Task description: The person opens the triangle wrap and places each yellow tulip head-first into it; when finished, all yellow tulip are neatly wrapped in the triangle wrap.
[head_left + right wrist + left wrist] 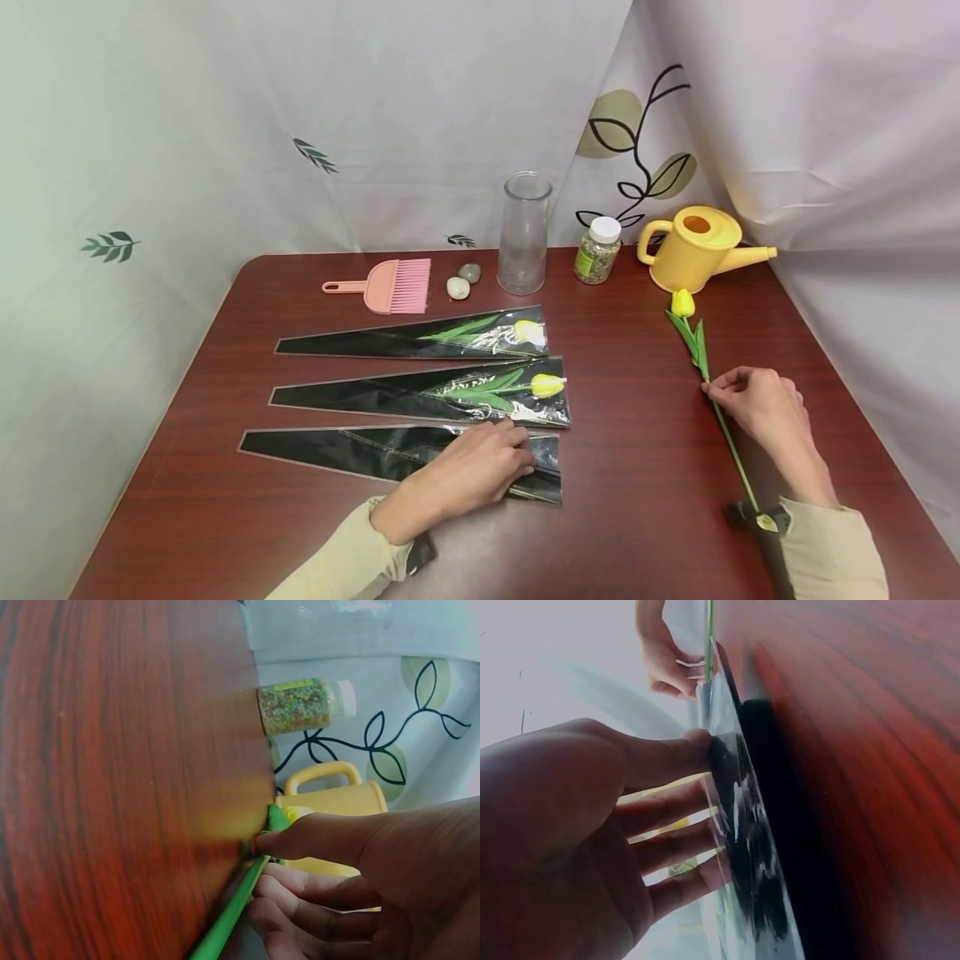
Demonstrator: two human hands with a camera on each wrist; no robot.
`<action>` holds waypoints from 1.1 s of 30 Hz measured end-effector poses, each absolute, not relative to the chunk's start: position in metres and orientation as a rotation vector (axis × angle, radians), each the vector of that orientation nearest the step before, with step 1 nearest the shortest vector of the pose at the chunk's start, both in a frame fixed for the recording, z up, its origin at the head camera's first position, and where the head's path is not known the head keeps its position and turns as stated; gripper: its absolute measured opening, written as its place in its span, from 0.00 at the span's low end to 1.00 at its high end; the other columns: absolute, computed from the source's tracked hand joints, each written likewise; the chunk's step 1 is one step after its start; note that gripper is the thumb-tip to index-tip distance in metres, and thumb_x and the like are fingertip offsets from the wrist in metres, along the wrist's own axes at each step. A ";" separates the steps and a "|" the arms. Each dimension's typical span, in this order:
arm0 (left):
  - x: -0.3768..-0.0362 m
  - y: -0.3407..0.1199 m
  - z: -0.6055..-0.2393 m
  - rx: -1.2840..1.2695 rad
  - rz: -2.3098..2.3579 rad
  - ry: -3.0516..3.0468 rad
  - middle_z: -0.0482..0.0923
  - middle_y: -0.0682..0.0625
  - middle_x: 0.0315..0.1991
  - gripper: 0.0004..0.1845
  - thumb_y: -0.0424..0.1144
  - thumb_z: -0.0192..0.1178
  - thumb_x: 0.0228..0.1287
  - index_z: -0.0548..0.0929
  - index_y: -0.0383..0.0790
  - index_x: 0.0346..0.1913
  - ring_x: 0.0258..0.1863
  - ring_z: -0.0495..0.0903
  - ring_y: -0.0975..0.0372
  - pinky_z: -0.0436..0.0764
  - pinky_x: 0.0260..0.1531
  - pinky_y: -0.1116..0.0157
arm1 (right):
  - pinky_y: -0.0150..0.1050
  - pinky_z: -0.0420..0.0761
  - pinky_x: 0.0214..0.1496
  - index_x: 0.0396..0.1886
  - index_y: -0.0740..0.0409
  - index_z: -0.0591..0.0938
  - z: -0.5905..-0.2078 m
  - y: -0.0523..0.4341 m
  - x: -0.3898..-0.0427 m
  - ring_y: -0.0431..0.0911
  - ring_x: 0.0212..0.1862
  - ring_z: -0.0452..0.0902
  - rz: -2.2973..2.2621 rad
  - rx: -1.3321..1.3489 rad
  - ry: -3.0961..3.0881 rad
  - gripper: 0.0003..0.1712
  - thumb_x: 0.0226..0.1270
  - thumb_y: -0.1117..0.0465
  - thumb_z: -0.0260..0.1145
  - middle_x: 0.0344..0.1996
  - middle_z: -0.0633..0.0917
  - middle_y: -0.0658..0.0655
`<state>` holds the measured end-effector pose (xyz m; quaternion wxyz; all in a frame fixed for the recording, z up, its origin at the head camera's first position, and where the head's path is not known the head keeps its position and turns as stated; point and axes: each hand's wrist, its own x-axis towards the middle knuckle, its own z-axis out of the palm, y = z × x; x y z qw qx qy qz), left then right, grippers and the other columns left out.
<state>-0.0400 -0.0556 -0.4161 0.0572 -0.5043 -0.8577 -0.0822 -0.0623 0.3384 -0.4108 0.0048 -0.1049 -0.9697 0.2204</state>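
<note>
My left hand (480, 467) is over the nearest black flower sleeve (322, 446), thumb and fingers at its clear film near the wide right end. In the left wrist view, the thumb and fingertips (697, 739) meet the glossy sleeve (739, 795). My right hand (765, 408) pinches the green stem of a yellow tulip (682, 304) between thumb and forefinger, just below its leaves. Bloom pointing away, the tulip slants across the table's right side. Two more sleeves lie beyond, a middle one (337, 397) and a far one (352, 343), each with a yellow tulip inside.
Along the back stand a clear glass vase (522, 242), a white-capped jar (597, 250) of small green bits and a yellow watering can (693, 250). Two pebbles (458, 288) and a pink brush with dustpan (382, 287) lie left of the vase. Curtains border the table.
</note>
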 end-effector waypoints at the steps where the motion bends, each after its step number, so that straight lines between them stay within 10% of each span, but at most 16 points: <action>1: -0.039 -0.055 -0.415 -1.531 -0.232 -2.599 0.72 0.58 0.31 0.07 0.44 0.62 0.67 0.86 0.50 0.32 0.31 0.73 0.64 0.75 0.30 0.67 | 0.44 0.68 0.24 0.29 0.54 0.87 -0.410 0.338 -0.062 0.54 0.29 0.75 0.692 -0.329 -3.041 0.14 0.59 0.48 0.72 0.22 0.84 0.50; 33: -0.038 -0.049 -0.416 -1.449 -0.433 -2.639 0.77 0.60 0.32 0.02 0.40 0.65 0.63 0.87 0.50 0.38 0.33 0.76 0.67 0.77 0.32 0.69 | 0.39 0.82 0.24 0.45 0.73 0.83 -0.399 0.338 -0.045 0.46 0.21 0.82 1.306 -0.386 -2.951 0.21 0.66 0.56 0.68 0.25 0.87 0.56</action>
